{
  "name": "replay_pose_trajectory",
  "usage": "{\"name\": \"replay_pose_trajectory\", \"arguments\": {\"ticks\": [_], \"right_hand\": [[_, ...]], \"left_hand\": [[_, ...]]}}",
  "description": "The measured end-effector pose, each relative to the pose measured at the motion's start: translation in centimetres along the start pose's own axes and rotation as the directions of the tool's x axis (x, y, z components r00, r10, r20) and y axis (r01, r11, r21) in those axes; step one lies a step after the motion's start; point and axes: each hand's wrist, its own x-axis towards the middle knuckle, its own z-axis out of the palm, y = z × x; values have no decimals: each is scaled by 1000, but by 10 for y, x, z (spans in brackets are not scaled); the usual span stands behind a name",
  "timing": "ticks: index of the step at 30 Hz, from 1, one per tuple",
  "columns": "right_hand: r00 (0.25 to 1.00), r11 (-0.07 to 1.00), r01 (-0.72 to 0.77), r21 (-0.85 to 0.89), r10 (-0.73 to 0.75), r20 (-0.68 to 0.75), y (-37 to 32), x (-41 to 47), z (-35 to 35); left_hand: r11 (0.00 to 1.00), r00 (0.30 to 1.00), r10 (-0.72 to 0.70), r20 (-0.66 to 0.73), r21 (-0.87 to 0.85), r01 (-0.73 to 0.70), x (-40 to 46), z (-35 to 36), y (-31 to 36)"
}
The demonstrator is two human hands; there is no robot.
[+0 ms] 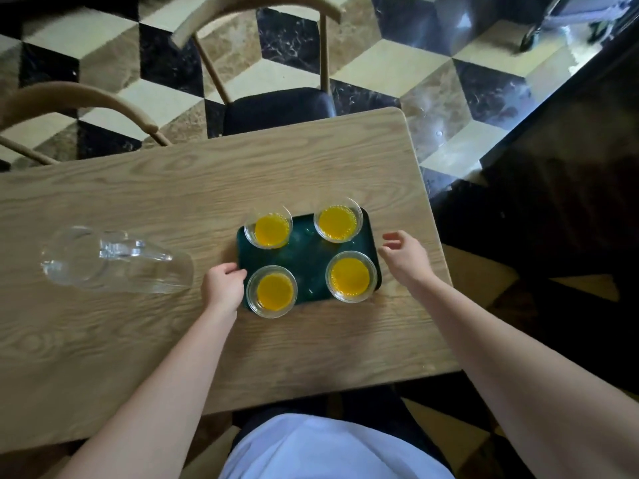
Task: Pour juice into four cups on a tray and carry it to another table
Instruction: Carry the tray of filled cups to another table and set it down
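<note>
1. Standing at the wooden table (145, 202), I see the empty glass pitcher (114, 261) resting left of the dark green tray (304, 252)
2. Four juice-filled cups (271, 230) (337, 223) (275, 291) (350, 276) sit at its corners
3. My left hand (223, 283) curls at the tray's left edge; whether it grips I cannot tell; my right hand (404, 255) hovers open just beside the right edge

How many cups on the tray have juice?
4, all filled, one near each corner of the tray: far left cup, far right cup, near left cup, near right cup. None seem hidden.
</note>
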Motion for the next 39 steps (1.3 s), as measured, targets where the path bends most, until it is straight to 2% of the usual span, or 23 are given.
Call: {"name": "replay_pose_trajectory", "arguments": {"ticks": [5, 14, 21, 27, 39], "right_hand": [[999, 999, -16, -33, 18, 43, -6, 20, 10], [982, 959, -185, 214, 172, 76, -2, 34, 21], [981, 916, -193, 350, 176, 80, 6, 27, 25], [981, 874, -163, 458, 193, -19, 2, 19, 37], [971, 878, -137, 459, 211, -114, -2, 14, 29]], "left_hand": [[1000, 1000, 0, -6, -21, 0, 10, 3, 6], [997, 995, -52, 85, -57, 57, 37, -3, -3], [993, 990, -73, 120, -83, 84, 41, -2, -4], [994, 995, -63, 83, -81, 70, 38, 2, -5], [998, 998, -19, 63, -58, 22, 30, 3, -7]]}}
